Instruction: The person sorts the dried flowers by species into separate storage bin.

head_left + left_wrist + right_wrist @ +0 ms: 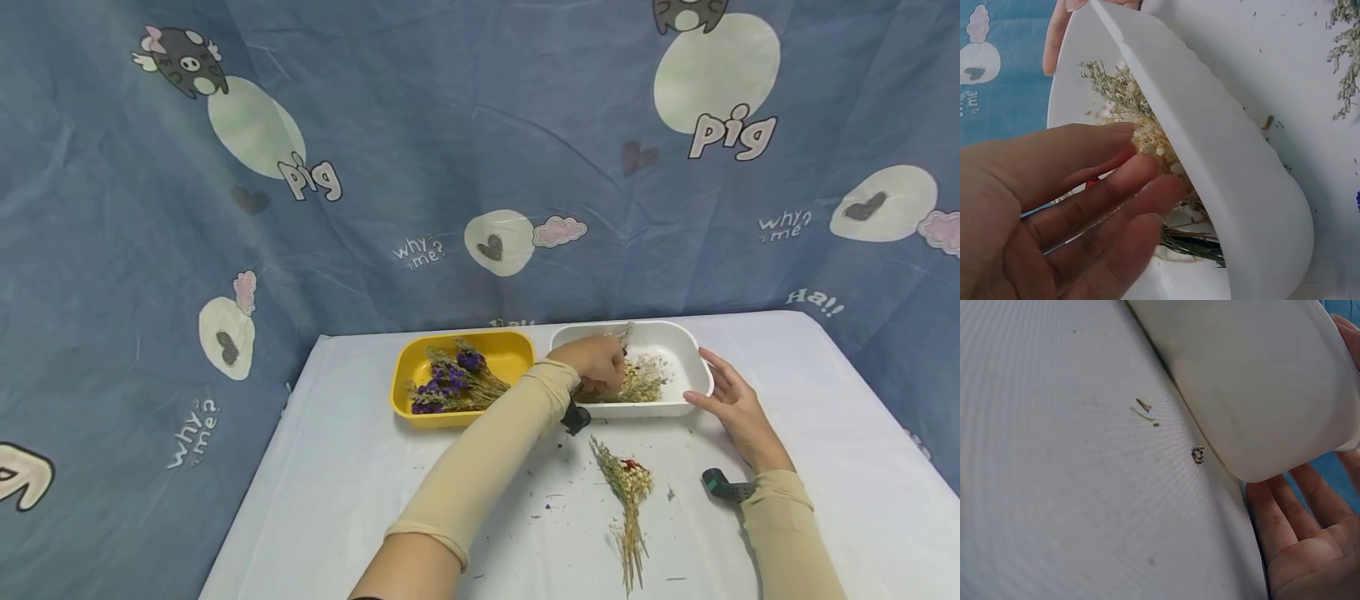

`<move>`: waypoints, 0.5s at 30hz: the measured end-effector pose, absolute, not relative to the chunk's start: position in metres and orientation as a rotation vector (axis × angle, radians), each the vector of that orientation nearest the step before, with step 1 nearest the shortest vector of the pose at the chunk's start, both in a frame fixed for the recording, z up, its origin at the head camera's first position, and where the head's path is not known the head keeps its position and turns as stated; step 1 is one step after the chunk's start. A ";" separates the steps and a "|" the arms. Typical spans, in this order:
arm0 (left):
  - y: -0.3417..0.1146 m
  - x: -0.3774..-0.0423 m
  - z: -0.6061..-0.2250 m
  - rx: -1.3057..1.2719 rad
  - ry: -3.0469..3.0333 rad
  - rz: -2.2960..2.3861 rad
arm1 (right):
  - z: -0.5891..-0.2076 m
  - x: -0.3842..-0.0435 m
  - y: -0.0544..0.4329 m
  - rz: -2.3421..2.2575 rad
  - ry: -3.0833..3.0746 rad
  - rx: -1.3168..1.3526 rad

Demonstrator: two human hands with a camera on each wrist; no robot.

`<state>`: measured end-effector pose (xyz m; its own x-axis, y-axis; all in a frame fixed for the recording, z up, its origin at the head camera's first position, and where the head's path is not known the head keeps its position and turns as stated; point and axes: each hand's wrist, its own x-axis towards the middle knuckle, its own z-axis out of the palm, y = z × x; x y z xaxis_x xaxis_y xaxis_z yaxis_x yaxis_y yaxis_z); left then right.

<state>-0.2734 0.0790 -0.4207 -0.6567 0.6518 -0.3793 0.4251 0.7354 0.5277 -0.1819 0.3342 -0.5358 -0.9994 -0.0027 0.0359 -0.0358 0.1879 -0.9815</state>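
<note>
My left hand reaches down into the white tray. Its loosely curved fingers come right up to the dried flowers, pale blooms and grey-green sprigs, in the left wrist view; their stems are partly hidden behind the fingers. At the tray's right end, my right hand holds the corner, thumb at the front rim and fingers along the side wall. In the right wrist view its fingers press against the tray's outer wall. A small bunch of dried flowers with cream and red heads lies in front of the tray.
Left of the white tray stands a yellow tray with purple dried flowers. Bits of plant debris are scattered over the white tabletop. Behind the table hangs a blue printed curtain.
</note>
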 end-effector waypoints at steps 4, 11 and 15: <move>0.075 -0.274 -0.420 0.811 2.371 0.596 | -0.536 -0.182 0.335 1.971 -2.413 0.031; 0.074 -0.279 -0.423 0.840 2.404 0.546 | -0.538 -0.182 0.335 1.980 -2.403 0.035; 0.069 -0.273 -0.421 0.844 2.449 0.620 | -0.538 -0.183 0.335 1.994 -2.390 0.040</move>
<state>-0.2733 0.0686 -0.4207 -0.6986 0.6569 -0.2835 0.4429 0.7082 0.5498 -0.1830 0.3350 -0.5383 -0.9993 -0.0013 0.0380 -0.0376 0.1793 -0.9831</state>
